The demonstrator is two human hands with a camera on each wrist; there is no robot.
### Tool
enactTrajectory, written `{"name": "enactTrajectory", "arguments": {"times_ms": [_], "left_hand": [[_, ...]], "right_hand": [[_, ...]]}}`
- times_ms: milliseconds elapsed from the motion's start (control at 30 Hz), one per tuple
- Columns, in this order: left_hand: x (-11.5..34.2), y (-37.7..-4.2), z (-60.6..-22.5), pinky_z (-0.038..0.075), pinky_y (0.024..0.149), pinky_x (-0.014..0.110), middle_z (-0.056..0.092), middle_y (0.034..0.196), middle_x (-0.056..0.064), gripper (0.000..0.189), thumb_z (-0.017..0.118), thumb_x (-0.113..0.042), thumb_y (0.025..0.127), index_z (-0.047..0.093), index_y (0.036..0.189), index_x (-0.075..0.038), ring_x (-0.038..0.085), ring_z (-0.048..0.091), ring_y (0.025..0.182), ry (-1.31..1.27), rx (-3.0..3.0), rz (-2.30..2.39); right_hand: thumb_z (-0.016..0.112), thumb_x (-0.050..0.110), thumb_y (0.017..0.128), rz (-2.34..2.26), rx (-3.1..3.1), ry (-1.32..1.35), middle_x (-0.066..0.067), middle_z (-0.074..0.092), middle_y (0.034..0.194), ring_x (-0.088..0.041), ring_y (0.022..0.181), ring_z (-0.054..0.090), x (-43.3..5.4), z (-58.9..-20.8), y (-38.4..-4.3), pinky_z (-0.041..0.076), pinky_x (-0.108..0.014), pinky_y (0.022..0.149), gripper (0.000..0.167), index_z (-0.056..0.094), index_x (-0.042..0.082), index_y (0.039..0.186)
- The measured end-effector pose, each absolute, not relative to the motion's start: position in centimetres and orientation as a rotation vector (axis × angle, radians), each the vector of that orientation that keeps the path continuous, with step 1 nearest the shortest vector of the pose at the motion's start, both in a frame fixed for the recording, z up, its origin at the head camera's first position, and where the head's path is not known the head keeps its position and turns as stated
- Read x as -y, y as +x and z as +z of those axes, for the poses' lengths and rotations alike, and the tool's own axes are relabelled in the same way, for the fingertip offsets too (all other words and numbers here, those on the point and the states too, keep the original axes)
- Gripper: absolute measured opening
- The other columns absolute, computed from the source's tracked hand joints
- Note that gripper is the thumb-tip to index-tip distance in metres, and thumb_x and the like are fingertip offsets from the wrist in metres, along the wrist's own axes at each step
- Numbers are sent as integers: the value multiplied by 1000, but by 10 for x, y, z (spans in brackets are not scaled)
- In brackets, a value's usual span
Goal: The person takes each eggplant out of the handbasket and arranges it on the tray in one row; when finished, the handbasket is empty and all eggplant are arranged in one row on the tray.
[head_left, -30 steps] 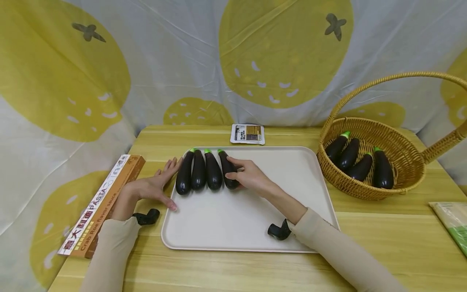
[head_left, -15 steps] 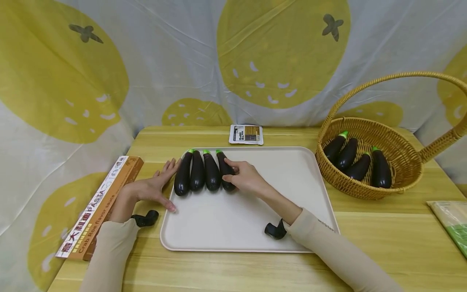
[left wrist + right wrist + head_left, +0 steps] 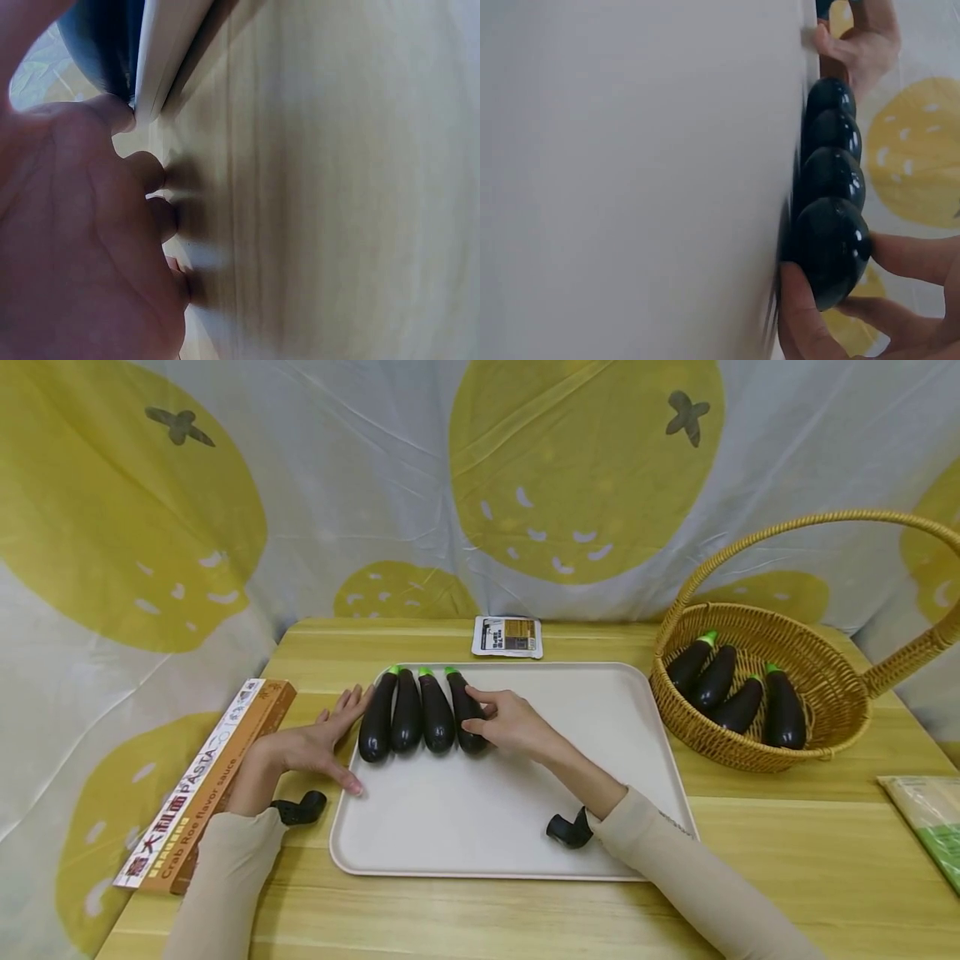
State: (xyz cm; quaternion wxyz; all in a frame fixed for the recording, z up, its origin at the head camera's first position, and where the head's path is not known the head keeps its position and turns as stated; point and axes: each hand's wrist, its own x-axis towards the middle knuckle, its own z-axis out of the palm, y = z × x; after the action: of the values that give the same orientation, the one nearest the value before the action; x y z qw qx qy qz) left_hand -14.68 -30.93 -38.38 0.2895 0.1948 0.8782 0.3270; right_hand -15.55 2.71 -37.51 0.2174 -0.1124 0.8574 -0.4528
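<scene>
Several dark purple eggplants with green stem ends lie side by side at the back left of a white tray (image 3: pixel 450 827). My right hand (image 3: pixel 513 725) grips the rightmost eggplant (image 3: pixel 460 702), thumb on one side and fingers on the other. In the right wrist view that eggplant (image 3: pixel 826 251) rests nearest the camera, and the others line up behind it. My left hand (image 3: pixel 311 747) is spread at the tray's left edge, its thumb over the rim and its fingertips beside the leftmost eggplant (image 3: pixel 378 718). The left wrist view shows its fingers (image 3: pixel 154 172) reaching down to the wooden table.
A wicker basket (image 3: pixel 757 756) with a tall handle stands right of the tray, holding several more eggplants (image 3: pixel 783 710). A pasta box (image 3: pixel 206 785) lies at the left. Behind the tray is a small packet (image 3: pixel 507 637); a green and clear bag (image 3: pixel 930 814) sits at the right edge.
</scene>
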Motion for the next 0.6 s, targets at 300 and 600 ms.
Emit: {"name": "enactTrajectory", "arguments": {"times_ms": [300, 600], "left_hand": [[308, -147, -383, -18, 119, 74, -33, 164, 28, 152, 99, -31, 66, -15, 165, -13, 47, -33, 152, 516, -2342, 877], [308, -147, -383, -18, 119, 74, -34, 164, 27, 152, 98, -31, 67, -16, 165, -13, 46, -34, 152, 516, -2335, 881]], "right_hand": [[68, 23, 100, -1332, -2277, -297, -12, 65, 109, -12, 70, 55, -30, -377, -158, 43, -22, 62, 65, 42, 22, 159], [66, 25, 101, -1345, -2224, -320, -15, 65, 119, -17, 77, 63, -35, -378, -160, 53, -26, 69, 65, 40, 26, 160]]}}
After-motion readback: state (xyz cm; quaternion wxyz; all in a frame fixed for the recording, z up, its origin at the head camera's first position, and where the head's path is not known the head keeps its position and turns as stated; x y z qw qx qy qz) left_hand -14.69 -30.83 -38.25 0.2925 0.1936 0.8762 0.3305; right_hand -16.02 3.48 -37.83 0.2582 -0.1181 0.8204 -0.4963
